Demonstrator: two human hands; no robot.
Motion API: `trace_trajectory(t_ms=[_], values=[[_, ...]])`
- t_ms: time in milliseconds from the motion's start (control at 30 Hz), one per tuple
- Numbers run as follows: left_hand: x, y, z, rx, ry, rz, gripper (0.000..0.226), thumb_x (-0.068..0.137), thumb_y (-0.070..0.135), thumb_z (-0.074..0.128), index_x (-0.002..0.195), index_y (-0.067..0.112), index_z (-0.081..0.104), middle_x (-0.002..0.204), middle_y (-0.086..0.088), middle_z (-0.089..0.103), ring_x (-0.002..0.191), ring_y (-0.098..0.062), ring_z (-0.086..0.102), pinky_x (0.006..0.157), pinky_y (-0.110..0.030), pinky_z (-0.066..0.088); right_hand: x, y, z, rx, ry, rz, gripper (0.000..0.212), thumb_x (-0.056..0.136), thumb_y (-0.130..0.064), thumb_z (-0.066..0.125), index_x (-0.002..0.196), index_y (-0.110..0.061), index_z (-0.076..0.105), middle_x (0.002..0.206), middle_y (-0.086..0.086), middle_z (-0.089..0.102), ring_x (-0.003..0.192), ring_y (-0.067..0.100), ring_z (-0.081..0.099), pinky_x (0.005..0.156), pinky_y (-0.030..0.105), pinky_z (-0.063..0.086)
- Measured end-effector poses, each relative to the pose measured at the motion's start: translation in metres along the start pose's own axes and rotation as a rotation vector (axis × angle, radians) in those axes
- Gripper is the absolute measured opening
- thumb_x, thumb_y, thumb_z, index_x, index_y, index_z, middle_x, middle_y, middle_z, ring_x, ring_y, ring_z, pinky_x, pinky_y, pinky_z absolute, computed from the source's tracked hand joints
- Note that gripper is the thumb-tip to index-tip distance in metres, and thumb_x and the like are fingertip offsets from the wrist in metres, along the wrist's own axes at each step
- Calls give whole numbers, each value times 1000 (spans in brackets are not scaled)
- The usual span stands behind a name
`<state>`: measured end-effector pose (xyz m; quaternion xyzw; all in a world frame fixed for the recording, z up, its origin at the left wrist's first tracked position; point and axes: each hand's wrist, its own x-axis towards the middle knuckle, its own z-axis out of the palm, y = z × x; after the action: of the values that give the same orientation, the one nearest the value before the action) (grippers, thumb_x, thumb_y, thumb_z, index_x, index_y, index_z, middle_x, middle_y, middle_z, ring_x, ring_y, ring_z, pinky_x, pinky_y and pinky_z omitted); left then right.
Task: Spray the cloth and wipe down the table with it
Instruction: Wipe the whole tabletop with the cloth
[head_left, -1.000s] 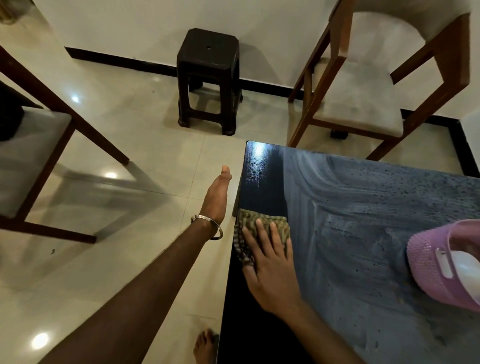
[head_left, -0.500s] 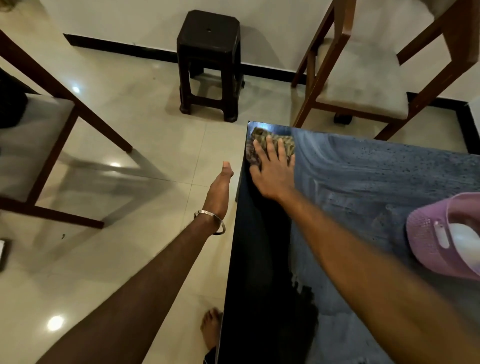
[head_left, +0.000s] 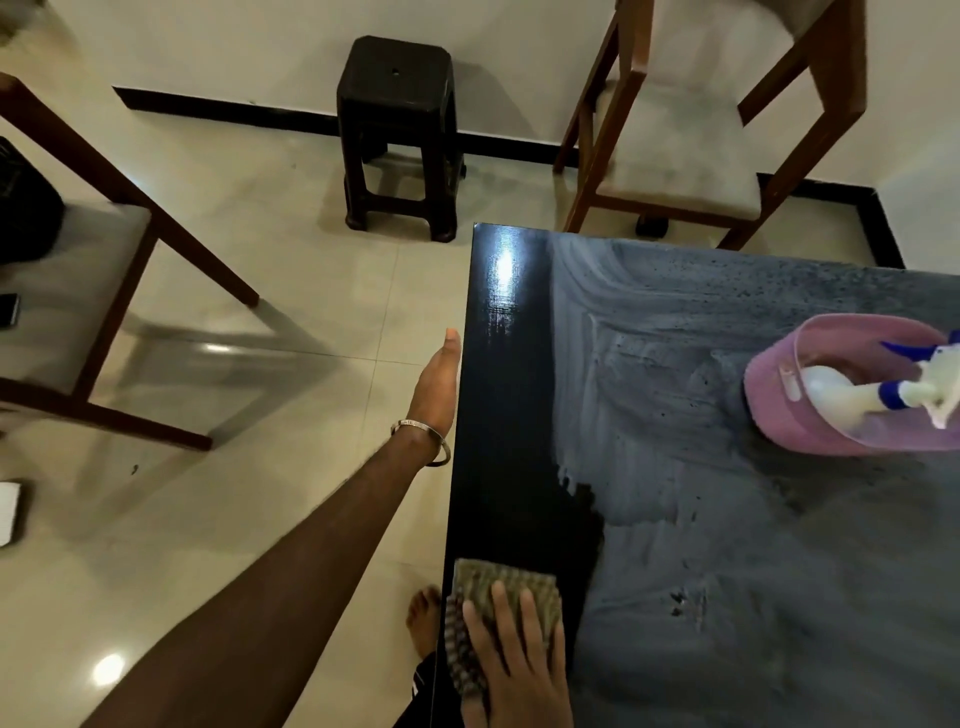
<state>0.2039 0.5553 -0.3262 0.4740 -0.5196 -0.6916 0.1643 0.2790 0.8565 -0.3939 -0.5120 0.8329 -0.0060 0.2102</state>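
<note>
**Cloth pressed flat at the counter's near-left edge**

The right hand (head_left: 519, 660) presses the cloth (head_left: 506, 587) onto the dark counter (head_left: 675, 597), its grip spread flat. The left hand (head_left: 439, 387) hovers beside the counter edge, fingers straight. The spray bottle (head_left: 852, 387) lies in a pink basket (head_left: 779, 410).
</note>
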Motion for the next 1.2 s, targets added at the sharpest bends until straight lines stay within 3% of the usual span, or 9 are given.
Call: trace_trajectory(t_ms=[67, 200, 300, 533, 667, 733, 833, 1033, 1200], values=[[-13, -2, -2, -1, 15, 2, 67, 96, 59, 22, 146, 18, 35, 148, 3, 40, 138, -12, 34, 112, -26, 20, 27, 9, -25, 47, 19, -37, 74, 81, -56, 47, 152, -39, 34, 163, -2, 25, 149, 28, 21, 116, 48, 11], [-45, -7, -5, -9, 52, -19, 92, 79, 81, 28, 147, 20, 34, 152, 2, 37, 141, -14, 32, 120, -37, 18, 128, 43, -77, 90, 73, 47, 69, 94, -52, 24, 158, -35, 5, 166, 0, -5, 152, 28, -12, 120, 59, -3], [-71, -22, -5, 14, 80, -48, 108, 64, 90, 26, 148, 22, 33, 153, 3, 35, 141, -14, 31, 120, -39, 18, 176, 53, -103, 75, -30, 94, 68, 99, -48, 30, 157, -36, -3, 166, 0, -15, 151, 28, -17, 119, 58, -11], [-141, -74, -4, 9, 118, -110, 113, 62, 94, 30, 146, 19, 37, 150, 2, 40, 139, -13, 35, 119, -37, 20, 63, 23, -48, 62, 16, 11, 74, 94, -52, 30, 158, -36, -4, 166, 2, -13, 151, 28, -19, 119, 60, -10], [-190, -84, 5, -47, 115, -123, 50, 96, 59, 26, 130, 27, 46, 117, 15, 57, 104, 0, 54, 90, -11, 37, -55, 0, 1, 69, -17, -6, 77, 86, -50, 42, 157, -34, 19, 166, 2, 16, 152, 30, 9, 116, 57, 5], [-206, -97, 7, -38, 101, -147, 45, 99, 55, 23, 122, 27, 51, 107, 18, 55, 94, 1, 54, 88, -17, 37, -89, 1, 13, 60, -65, -15, 80, 82, -51, 48, 156, -34, 23, 164, 2, 22, 151, 28, 14, 114, 55, 9], [-223, -115, 7, -4, 122, -153, 56, 94, 62, 23, 117, 25, 58, 114, 13, 60, 104, -6, 56, 93, -31, 40, -90, 27, 9, 37, -21, -6, 79, 80, -51, 46, 155, -35, 27, 164, -1, 22, 151, 27, 18, 114, 52, 11], [-235, -123, -1, -27, 134, -167, 58, 99, 54, 23, 138, 17, 45, 130, 8, 48, 121, -12, 45, 95, -26, 30, -56, 115, -34, 111, 79, 421, 75, 87, -50, 21, 157, -34, 1, 167, 2, -8, 152, 29, -12, 121, 57, -3], [-228, -119, -8, -31, 151, -131, 73, 89, 65, 28, 145, 18, 38, 147, 5, 41, 140, -17, 34, 105, -25, 25, -56, 39, -13, 121, 144, 353, 76, 87, -48, 29, 158, -30, 9, 166, 8, 6, 152, 35, -1, 119, 54, -9]])
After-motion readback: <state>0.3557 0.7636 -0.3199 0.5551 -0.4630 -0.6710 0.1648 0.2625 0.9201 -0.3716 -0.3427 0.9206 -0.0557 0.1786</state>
